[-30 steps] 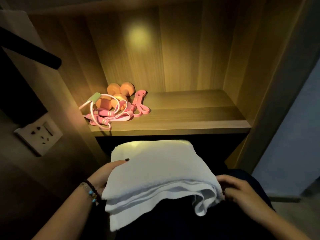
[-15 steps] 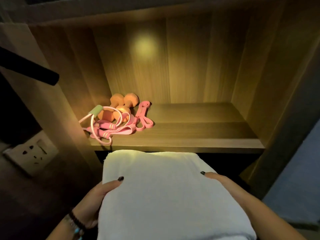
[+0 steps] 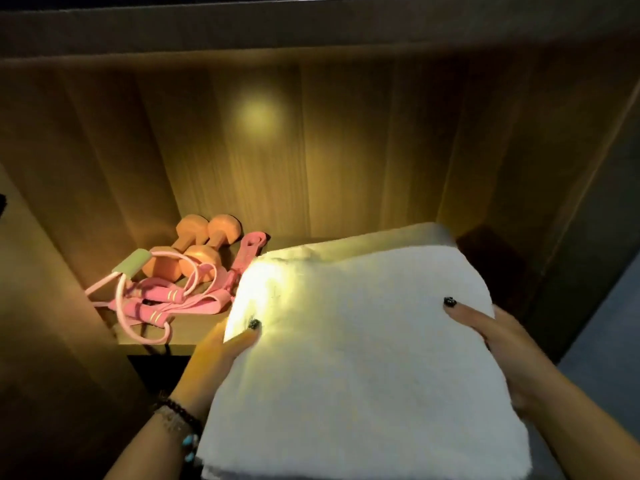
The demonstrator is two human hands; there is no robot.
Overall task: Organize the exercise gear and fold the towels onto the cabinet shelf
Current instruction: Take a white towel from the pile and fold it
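White terry cloth fills the lower right of the view: a folded towel is carried between both hands, its far edge already over the shelf of the wooden cabinet. Risk comes first from the left, where the towel's corner sits just beside the pink bands and jump rope piled against the orange dumbbells; pushing in at this angle could snag the loops or shove the gear askew. A loose layer could also slip open, since only the sides are supported. The left hand holds the left edge, thumb pressed on top and fingers hidden beneath, a beaded bracelet at the wrist. The right hand has its grip on the right edge likewise, thumb lying flat along the top.
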